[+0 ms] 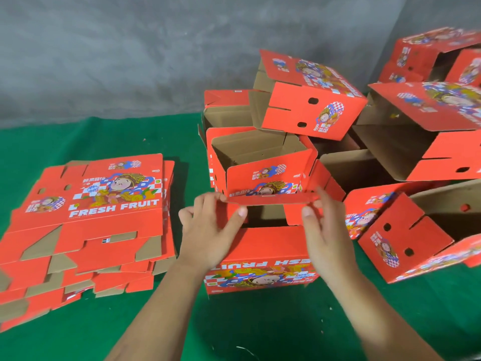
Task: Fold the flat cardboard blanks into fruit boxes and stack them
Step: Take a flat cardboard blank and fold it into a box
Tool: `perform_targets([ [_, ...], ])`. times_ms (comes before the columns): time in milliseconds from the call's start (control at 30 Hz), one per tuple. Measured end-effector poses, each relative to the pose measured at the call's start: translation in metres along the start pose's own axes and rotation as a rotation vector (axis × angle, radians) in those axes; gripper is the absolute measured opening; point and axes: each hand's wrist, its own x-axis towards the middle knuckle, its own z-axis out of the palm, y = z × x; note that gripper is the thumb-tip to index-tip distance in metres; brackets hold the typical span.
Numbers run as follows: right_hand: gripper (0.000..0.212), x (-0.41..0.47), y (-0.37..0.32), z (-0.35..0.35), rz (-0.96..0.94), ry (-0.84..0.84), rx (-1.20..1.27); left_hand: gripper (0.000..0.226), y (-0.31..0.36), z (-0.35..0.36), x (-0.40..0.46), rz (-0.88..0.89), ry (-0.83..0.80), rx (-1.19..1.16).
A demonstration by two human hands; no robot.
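"FRESH FRUIT" reads on the stack of flat red blanks at left and, upside down, on the half-folded box on green cloth before a grey wall, whose top flap the left hand and right hand both pinch, folded boxes piled behind.

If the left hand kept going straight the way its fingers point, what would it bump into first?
Probably the red flap it already holds at the fingertips. Past that, the left hand would likely meet the open box behind, though depth is unclear.
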Motion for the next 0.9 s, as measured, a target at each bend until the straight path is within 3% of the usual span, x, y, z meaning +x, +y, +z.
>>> perform_targets([
  [67, 0.070, 0.009, 0.000, -0.006, 0.072, -0.029, 0.070, 0.053, 0.001, -0.004, 0.000, -0.057, -0.022, -0.126],
  [133, 0.067, 0.012, -0.001, -0.009, 0.027, -0.065, -0.068, 0.060, 0.002, -0.003, -0.001, -0.088, -0.049, -0.137],
  [200, 0.056, 0.008, -0.002, -0.006, -0.046, -0.125, -0.286, 0.059, 0.005, 0.001, -0.004, -0.065, -0.003, 0.121],
  [267, 0.059, 0.006, -0.004, 0.000, -0.058, -0.224, -0.449, 0.086, 0.009, 0.006, -0.008, -0.086, 0.034, 0.364],
  [400, 0.090, 0.019, -0.007, 0.004, 0.008, -0.365, -0.523, 0.101, 0.008, 0.010, -0.011, -0.144, -0.044, 0.335],
  [467, 0.090, 0.024, -0.009, 0.008, 0.027, -0.408, -0.626, 0.099, 0.008, 0.010, -0.009, -0.117, -0.055, 0.374],
  [567, 0.082, 0.024, -0.013, 0.016, 0.015, -0.375, -0.704, 0.089, 0.001, 0.007, -0.006, -0.097, -0.037, 0.097],
  [633, 0.078, 0.019, -0.017, 0.017, -0.043, -0.312, -0.725, 0.077, -0.007, 0.003, -0.006, -0.191, -0.010, -0.218],
  [700, 0.073, 0.009, -0.018, 0.015, -0.103, -0.199, -0.782, 0.066, -0.010, 0.000, -0.008, -0.305, -0.009, -0.365],
  [800, 0.072, 0.002, -0.005, 0.005, 0.163, -0.116, -0.663, 0.052, -0.012, 0.002, -0.018, -0.335, -0.013, -0.385],
  [900, 0.070, 0.006, 0.007, -0.014, 0.395, -0.274, -0.246, 0.055, -0.012, 0.003, -0.029, -0.426, -0.091, -0.610],
])
